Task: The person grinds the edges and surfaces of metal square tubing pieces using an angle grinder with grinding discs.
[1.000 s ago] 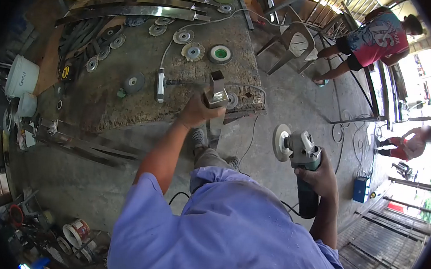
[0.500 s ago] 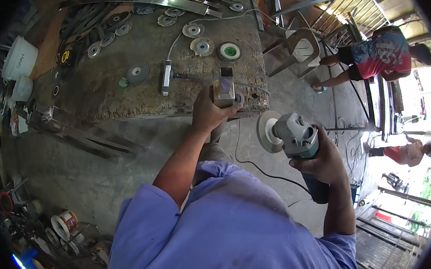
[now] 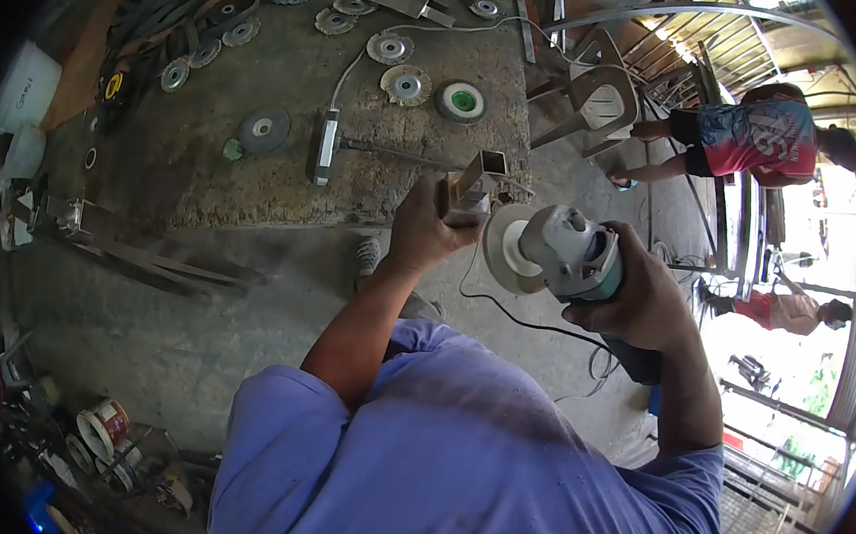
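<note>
My left hand (image 3: 419,229) is closed around a short metal square-tube piece (image 3: 467,198) near the table's front edge. One hollow end of the piece tilts up and to the right. My right hand (image 3: 652,304) grips an angle grinder (image 3: 570,249) by its body. The grinder carries a pale round disc (image 3: 497,244), whose edge is close beside the tube piece. A dark cord (image 3: 513,322) loops over the floor below the grinder.
On the worn workbench (image 3: 284,192) lie several flap discs (image 3: 405,85), a green-centred wheel (image 3: 461,102), a grey disc (image 3: 264,131) and a power strip (image 3: 326,149). A plastic chair (image 3: 603,106) stands beyond the corner. Two people (image 3: 765,132) are at the right. Buckets (image 3: 101,425) stand at lower left.
The tube piece has turned in my left hand and now leans to the right. My right hand has brought the grinder leftward, so its disc is nearer the piece.
</note>
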A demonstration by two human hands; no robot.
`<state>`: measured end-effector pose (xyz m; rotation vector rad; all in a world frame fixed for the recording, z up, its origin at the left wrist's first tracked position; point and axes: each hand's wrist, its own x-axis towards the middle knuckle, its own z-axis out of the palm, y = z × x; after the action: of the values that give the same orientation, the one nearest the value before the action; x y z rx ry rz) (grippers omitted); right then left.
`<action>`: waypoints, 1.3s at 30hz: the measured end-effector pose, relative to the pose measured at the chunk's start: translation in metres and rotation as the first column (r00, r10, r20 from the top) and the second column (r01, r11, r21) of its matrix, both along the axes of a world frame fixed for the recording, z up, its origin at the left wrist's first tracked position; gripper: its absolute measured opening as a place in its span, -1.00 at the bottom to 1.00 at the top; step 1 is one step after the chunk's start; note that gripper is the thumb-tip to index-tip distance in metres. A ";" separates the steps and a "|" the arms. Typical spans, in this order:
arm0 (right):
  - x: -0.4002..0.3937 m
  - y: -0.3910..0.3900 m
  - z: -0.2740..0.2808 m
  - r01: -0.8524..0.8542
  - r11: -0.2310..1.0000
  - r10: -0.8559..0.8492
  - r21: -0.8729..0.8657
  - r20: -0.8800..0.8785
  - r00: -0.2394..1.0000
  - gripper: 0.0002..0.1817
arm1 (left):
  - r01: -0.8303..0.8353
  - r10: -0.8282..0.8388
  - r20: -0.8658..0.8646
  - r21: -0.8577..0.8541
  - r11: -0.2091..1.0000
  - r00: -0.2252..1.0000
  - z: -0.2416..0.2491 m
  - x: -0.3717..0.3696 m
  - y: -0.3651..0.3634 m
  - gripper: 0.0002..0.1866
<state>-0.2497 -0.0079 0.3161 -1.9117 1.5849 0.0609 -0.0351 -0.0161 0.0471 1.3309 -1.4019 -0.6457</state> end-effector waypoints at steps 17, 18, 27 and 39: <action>0.012 -0.042 -0.005 -0.225 0.968 0.234 0.112 -0.074 0.969 -0.03 | 0.946 0.189 -0.962 -0.135 0.295 -0.196 0.156 -0.086 0.063 -0.19; 0.012 -0.046 -0.006 -0.248 0.962 0.256 0.114 -0.068 0.964 -0.05 | 0.930 0.193 -0.960 -0.130 0.345 -0.205 0.159 -0.089 0.061 -0.21; 0.039 -0.064 -0.008 -0.301 0.936 0.310 0.183 -0.023 0.951 -0.14 | 0.794 0.145 -0.972 -0.062 0.605 -0.187 0.166 -0.080 0.062 -0.36; 0.041 -0.076 -0.004 -0.372 0.906 0.395 0.203 -0.086 0.915 -0.09 | 0.761 0.123 -0.963 -0.108 0.640 -0.240 0.169 -0.091 0.058 -0.40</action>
<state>-0.2089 -0.0837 0.3123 -2.0765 1.2055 0.4878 -0.1257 0.0422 0.2165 0.2136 -0.0381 -2.1755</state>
